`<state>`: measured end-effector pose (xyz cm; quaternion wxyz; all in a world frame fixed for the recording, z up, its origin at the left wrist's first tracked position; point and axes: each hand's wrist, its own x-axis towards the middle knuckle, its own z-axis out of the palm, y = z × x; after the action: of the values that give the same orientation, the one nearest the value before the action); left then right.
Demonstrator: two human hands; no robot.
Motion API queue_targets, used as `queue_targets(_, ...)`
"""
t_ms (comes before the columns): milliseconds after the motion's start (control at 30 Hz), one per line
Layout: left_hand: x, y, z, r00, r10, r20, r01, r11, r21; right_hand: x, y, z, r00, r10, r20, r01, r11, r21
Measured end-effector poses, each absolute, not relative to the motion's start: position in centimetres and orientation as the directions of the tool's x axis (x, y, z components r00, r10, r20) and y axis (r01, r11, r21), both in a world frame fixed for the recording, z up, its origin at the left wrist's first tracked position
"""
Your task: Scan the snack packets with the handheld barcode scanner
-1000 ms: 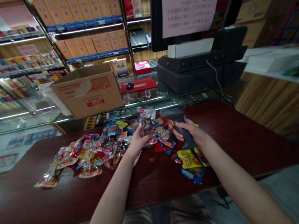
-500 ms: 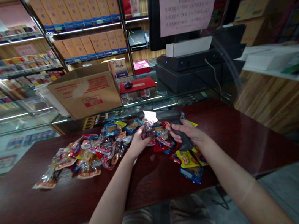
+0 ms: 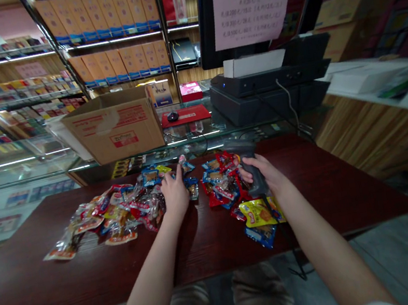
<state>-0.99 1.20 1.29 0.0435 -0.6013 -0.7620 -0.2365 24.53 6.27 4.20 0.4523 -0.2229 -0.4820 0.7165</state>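
Gripping a blurred scanner (image 3: 258, 178) in the right hand (image 3: 268, 171), left hand (image 3: 175, 195) over packets (image 3: 142, 204), its grasp unclear

The right hand (image 3: 266, 172) grips a scanner (image 3: 260, 183) by some packets (image 3: 218, 185); the left hand (image 3: 175, 194) is over more packets (image 3: 144, 202), a box (image 3: 117, 131) beyond it.

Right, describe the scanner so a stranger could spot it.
On the dark red table, find the right pile of shiny packets. At its right edge, the right hand grips the scanner: dark, pistol-shaped and corded, unlike the colourful packets beside it.
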Motion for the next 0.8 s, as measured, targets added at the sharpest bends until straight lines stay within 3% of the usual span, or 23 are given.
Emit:
queue_targets(100,0.5,1.3,0.0,-0.248,0.922,0.298,0.966,0.213,0.145,24.7,6.7,4.0,-0.466,0.878,0.114,-0.447,-0.122,-0.886)
queue_targets(233,1.0,2.2,-1.5,-0.184,0.929,0.322,0.983,0.179,0.045,24.8,7.0,3.7,-0.467,0.877,0.109,-0.44,-0.123,-0.889)
queue_targets(500,-1.2,3.0,-0.1,-0.2,0.978,0.064,0.979,0.201,-0.02,24.9,7.2,3.3,-0.476,0.873,0.107,-0.443,-0.133,-0.887)
queue_targets(667,-2.9,2.7,0.2,-0.115,0.992,0.041,0.986,0.119,-0.113,25.6,7.9,2.9,-0.441,0.893,0.092,-0.446,-0.129,-0.886)
queue_targets(800,-4.3,2.6,0.4,-0.199,0.979,0.033,0.975,0.202,-0.097,26.7,8.9,2.7,-0.353,0.931,0.096,-0.497,-0.1,-0.862)
